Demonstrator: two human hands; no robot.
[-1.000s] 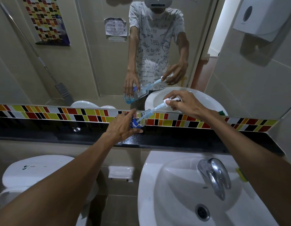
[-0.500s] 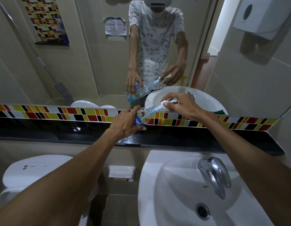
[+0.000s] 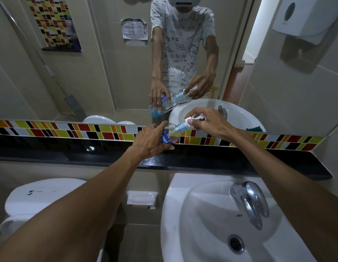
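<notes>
A clear plastic bottle [image 3: 171,134] with a blue label is tilted over the black ledge [image 3: 211,161], held in front of the mirror. My left hand [image 3: 151,140] grips its body. My right hand [image 3: 208,123] pinches the white pump head [image 3: 192,118] at the bottle's neck; the pump's pale blue collar sits at the mouth. The mirror shows a little blue liquid pooled in the bottle's base.
A white washbasin [image 3: 183,224] with a chrome tap [image 3: 249,201] lies below the ledge. A toilet cistern [image 3: 37,197] stands at lower left, a soap dish [image 3: 141,199] between them. A paper dispenser [image 3: 304,19] hangs on the right wall. A coloured tile strip [image 3: 69,129] runs under the mirror.
The pump head has come closer to the bottle's neck, and my right hand has drawn nearer my left. The bottle stays tilted in my left hand.
</notes>
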